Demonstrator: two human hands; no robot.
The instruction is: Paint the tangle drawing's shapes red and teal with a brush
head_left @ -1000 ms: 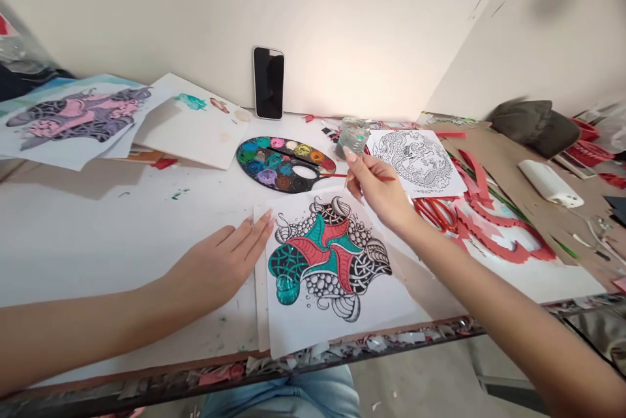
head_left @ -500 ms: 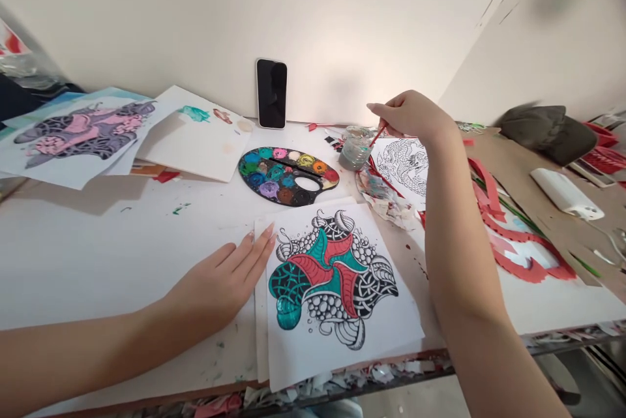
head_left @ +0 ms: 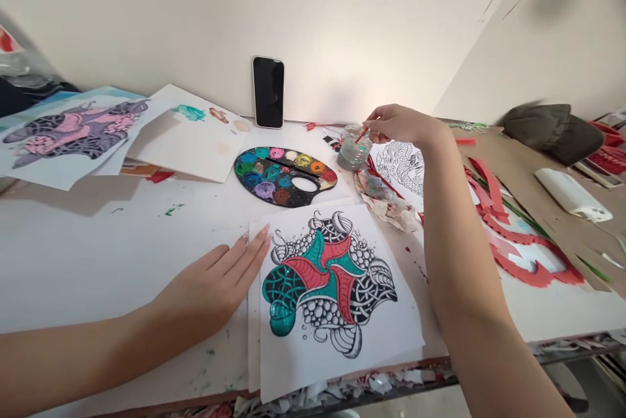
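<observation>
1. A white table (head_left: 98,261) spotted with paint fills the lower frame. A brown cardboard sheet (head_left: 552,235) lies at right, with red paper cut-outs (head_left: 493,206) along its edge.
2. At upper left lies a pink and black drawing (head_left: 73,131), beside a paint-smeared paper (head_left: 195,144).
3. A patterned drawing (head_left: 332,346) in teal, red and black lies at lower centre, just right of the left hand and well below the right hand.
4. A dragon outline drawing (head_left: 398,167) lies at upper right of center, partly behind the right hand (head_left: 403,126).
5. A round paint palette (head_left: 283,177) sits above the patterned drawing, and a phone (head_left: 268,92) leans upright against the wall behind it.
6. The left hand (head_left: 205,294) rests flat on the table, fingers together, its fingertips touching the patterned drawing's left edge.
7. The right hand is closed in a pinch on a red paintbrush (head_left: 360,136), well apart from the patterned drawing.
8. The brush tip reaches the mouth of a glass water jar (head_left: 353,152); whether it touches the water is hidden.
</observation>
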